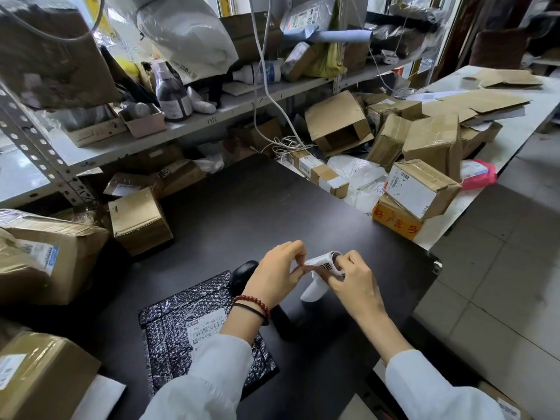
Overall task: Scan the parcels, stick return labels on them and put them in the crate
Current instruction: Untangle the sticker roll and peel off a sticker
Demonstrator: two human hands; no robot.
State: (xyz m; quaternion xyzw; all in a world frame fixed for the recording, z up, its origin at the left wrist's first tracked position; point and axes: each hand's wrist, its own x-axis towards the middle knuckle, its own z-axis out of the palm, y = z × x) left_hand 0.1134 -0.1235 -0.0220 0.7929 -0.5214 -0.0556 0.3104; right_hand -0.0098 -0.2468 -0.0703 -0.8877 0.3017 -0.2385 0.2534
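Left hand [277, 277] and right hand [353, 284] close together, fingers curled, both pinching one curled white paper label [314, 290]; wrists angled inward.

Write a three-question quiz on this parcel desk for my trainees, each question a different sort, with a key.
1. True or false: the left hand and the right hand both pinch the label.
2. The black mailer lies: A on the dark table, B on the shelf, C in a crate.
3. Fill in: the bracelet on the left wrist has ___ beads.
Key: 1 true; 2 A; 3 red.
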